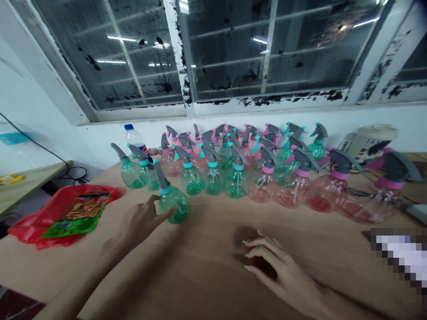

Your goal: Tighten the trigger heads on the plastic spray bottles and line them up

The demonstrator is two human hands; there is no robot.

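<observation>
My left hand (147, 218) grips a green see-through spray bottle (176, 205) with a grey and teal head, its thumb across the front and the fingers behind. The bottle leans slightly to the left at the near side of the group. Over the bare wood in front of me, my right hand (276, 262) has its fingers apart and curved, holding nothing. Behind both hands stand several more green spray bottles (213, 180) and pink spray bottles (293, 191) with grey trigger heads, packed in rows.
On the left of the wooden table (200, 275) lie a red plastic bag (30, 218) and a green snack packet (80, 213). A blue-capped drink bottle (131, 135) stands behind. At back right is a pale jug-like container (370, 138); a blurred-out object (403, 253) lies at right.
</observation>
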